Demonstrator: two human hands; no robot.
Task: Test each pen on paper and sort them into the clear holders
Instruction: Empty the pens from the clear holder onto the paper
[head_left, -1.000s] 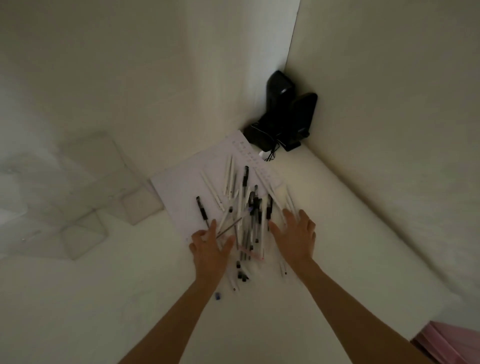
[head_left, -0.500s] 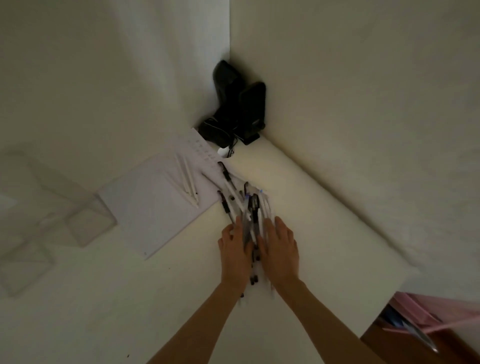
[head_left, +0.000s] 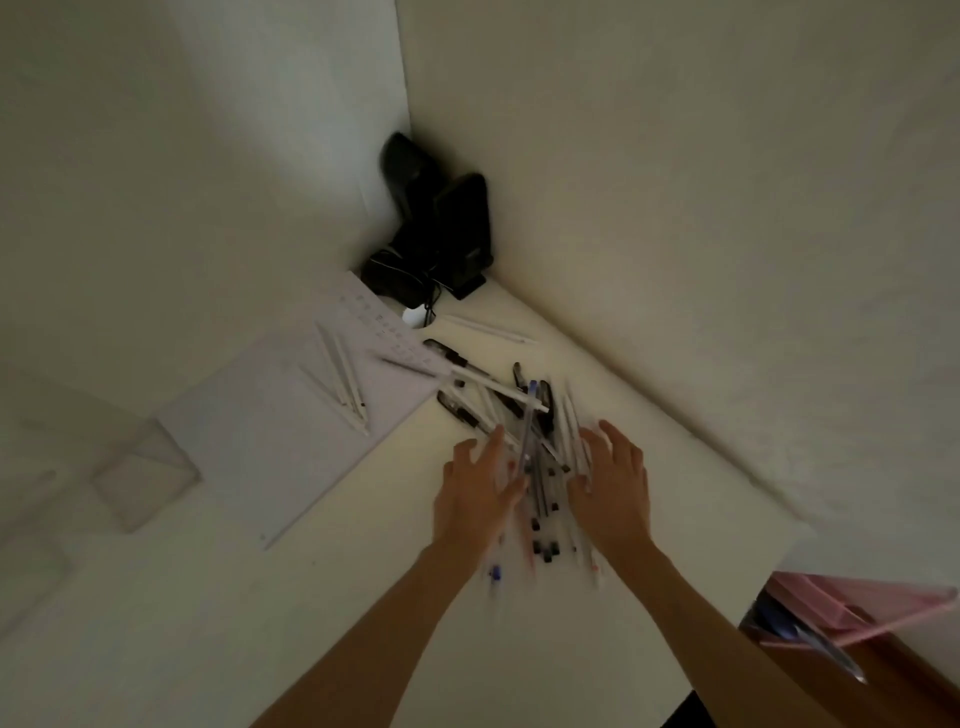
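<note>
Centrally, pile of pens (head_left: 530, 441): slim plastic barrels, white, clear and black-capped, long axes mostly running lower to upper frame, on a matte white table (head_left: 311, 597). Left hand (head_left: 478, 488) and right hand (head_left: 613, 488) flank the pile, fingers straight and spread, gripping nothing. Flat white paper (head_left: 270, 441) lies just left of the pile, with a boxy clear holder (head_left: 148, 475) at far left; the table's edge falls away at lower right.
</note>
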